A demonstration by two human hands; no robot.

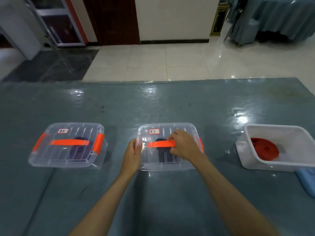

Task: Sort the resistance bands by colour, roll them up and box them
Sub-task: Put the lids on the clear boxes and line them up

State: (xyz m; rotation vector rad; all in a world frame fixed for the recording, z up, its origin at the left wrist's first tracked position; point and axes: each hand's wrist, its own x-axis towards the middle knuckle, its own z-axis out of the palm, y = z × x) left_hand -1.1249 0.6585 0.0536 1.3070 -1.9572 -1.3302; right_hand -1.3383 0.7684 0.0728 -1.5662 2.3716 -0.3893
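Two clear lidded boxes with orange handles stand on the table. The left box (68,145) holds a rolled purple band (80,148) under its closed lid. The middle box (167,147) holds a dark rolled band (164,155). My left hand (133,155) grips the middle box's left edge, over the latch. My right hand (185,144) curls around the right end of its orange handle (161,143). A rolled red band (264,149) lies in a white open tub (279,133) at the right.
A light blue object (306,181) sticks out in front of the white tub at the table's right edge. The table's far edge (153,80) borders a tiled floor.
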